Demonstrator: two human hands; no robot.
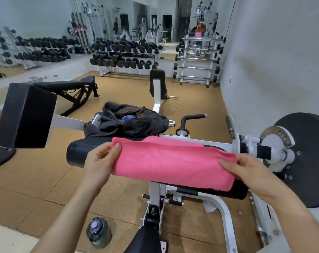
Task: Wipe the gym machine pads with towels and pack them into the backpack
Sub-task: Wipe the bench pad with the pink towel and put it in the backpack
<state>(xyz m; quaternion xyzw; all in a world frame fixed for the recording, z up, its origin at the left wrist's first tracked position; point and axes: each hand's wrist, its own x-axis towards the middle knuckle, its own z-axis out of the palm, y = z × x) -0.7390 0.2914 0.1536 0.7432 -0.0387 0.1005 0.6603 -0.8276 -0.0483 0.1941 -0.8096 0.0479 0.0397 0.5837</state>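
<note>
A pink towel (pixel 171 161) lies stretched across the black machine pad (pixel 76 152) in front of me. My left hand (pixel 100 161) pinches the towel's left edge, thumb on top. My right hand (pixel 246 170) grips its right end. Beyond the pad, a dark backpack (pixel 136 123) sits open on the machine, with a blue item (pixel 128 117) visible inside.
A square black pad (pixel 25 115) sticks out on a white arm at the left. A large black weight disc (pixel 308 157) hangs at the right. A water bottle (pixel 98 232) stands on the floor below. Benches and dumbbell racks (pixel 125 55) fill the far room.
</note>
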